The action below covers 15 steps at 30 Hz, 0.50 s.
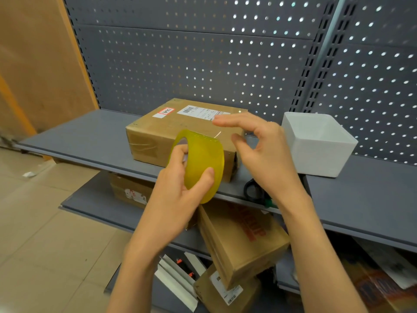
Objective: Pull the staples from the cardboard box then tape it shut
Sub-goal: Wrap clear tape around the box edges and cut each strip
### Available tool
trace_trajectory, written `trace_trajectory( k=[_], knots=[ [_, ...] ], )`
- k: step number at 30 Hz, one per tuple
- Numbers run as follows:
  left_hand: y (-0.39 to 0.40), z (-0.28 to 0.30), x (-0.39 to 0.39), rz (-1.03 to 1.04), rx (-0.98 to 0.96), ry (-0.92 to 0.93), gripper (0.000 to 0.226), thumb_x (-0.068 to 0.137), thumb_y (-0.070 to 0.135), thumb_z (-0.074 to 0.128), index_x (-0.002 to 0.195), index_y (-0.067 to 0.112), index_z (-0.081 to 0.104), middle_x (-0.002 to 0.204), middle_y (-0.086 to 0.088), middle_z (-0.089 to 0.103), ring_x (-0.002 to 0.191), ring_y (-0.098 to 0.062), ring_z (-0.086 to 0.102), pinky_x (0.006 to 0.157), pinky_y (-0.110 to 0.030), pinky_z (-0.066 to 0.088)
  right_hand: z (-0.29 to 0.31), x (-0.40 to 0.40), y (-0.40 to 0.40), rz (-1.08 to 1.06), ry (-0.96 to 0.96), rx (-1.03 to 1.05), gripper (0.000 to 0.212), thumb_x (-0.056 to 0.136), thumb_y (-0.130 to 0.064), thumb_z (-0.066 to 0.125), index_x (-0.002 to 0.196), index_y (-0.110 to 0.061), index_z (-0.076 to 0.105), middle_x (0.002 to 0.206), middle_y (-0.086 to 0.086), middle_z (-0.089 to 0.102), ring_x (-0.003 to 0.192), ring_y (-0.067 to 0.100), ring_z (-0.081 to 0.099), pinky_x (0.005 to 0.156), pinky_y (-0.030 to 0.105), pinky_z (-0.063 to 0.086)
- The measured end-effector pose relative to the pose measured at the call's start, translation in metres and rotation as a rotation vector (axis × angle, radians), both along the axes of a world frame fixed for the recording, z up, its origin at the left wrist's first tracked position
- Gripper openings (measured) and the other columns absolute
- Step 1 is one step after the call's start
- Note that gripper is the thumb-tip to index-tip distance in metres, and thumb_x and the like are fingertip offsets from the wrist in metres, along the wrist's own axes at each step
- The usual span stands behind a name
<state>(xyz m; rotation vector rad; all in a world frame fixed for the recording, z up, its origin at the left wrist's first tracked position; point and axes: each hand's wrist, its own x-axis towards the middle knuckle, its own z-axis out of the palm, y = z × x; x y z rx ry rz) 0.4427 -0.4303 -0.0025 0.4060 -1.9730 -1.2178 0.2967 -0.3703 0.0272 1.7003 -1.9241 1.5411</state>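
A brown cardboard box (162,129) with shipping labels lies flaps closed on the grey shelf (90,136). In front of it my left hand (173,197) grips a wide roll of yellowish clear tape (203,163), thumb on its outer face and fingers through the core. My right hand (259,150) hovers just right of the roll, over the box's near right corner, fingers spread and thumb apart, holding nothing. A thin glint of tape seems to run from the roll toward the box top.
A white square bin (320,143) stands right of the box. Black-handled scissors (253,190) lie at the shelf's front edge under my right wrist. Lower shelves hold several cardboard boxes (243,242). Perforated grey panel behind.
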Motion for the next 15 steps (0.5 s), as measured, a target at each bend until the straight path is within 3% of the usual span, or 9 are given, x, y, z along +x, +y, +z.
trace_trajectory(
  k=[4, 10, 12, 15],
  knots=[
    [-0.004, -0.001, 0.001, -0.040, 0.016, -0.036, 0.022, 0.085, 0.037, 0.055, 0.105, 0.033, 0.047, 0.096, 0.026, 0.063, 0.078, -0.012, 0.064, 0.065, -0.027, 0.054, -0.005, -0.005, 0.000, -0.081, 0.084, -0.050, 0.024, 0.081, -0.004, 0.066, 0.099, -0.020, 0.074, 0.101, -0.007, 0.071, 0.099, 0.003, 0.061, 0.089, 0.028, 0.049],
    [-0.004, -0.004, -0.001, -0.080, 0.060, -0.060, 0.026, 0.081, 0.038, 0.054, 0.106, 0.035, 0.048, 0.101, 0.018, 0.064, 0.084, -0.016, 0.067, 0.072, -0.039, 0.056, -0.013, -0.007, -0.003, -0.154, 0.163, -0.124, 0.014, 0.081, -0.015, 0.069, 0.093, -0.019, 0.075, 0.096, -0.006, 0.072, 0.098, 0.012, 0.065, 0.084, 0.044, 0.051],
    [-0.005, -0.004, -0.001, -0.076, 0.062, -0.055, 0.028, 0.080, 0.042, 0.056, 0.106, 0.036, 0.047, 0.101, 0.016, 0.064, 0.083, -0.020, 0.067, 0.069, -0.042, 0.056, -0.014, -0.005, -0.003, -0.167, 0.138, -0.105, 0.010, 0.079, -0.022, 0.070, 0.088, -0.021, 0.075, 0.106, -0.005, 0.069, 0.111, 0.015, 0.058, 0.094, 0.046, 0.044],
    [-0.006, -0.005, 0.001, -0.067, 0.055, -0.058, 0.031, 0.078, 0.047, 0.055, 0.106, 0.036, 0.047, 0.100, 0.016, 0.063, 0.082, -0.021, 0.066, 0.068, -0.041, 0.056, -0.011, -0.002, -0.001, -0.181, 0.064, 0.001, 0.009, 0.077, -0.039, 0.068, 0.079, -0.031, 0.072, 0.135, -0.005, 0.049, 0.131, 0.018, 0.036, 0.108, 0.044, 0.028]
  ],
)
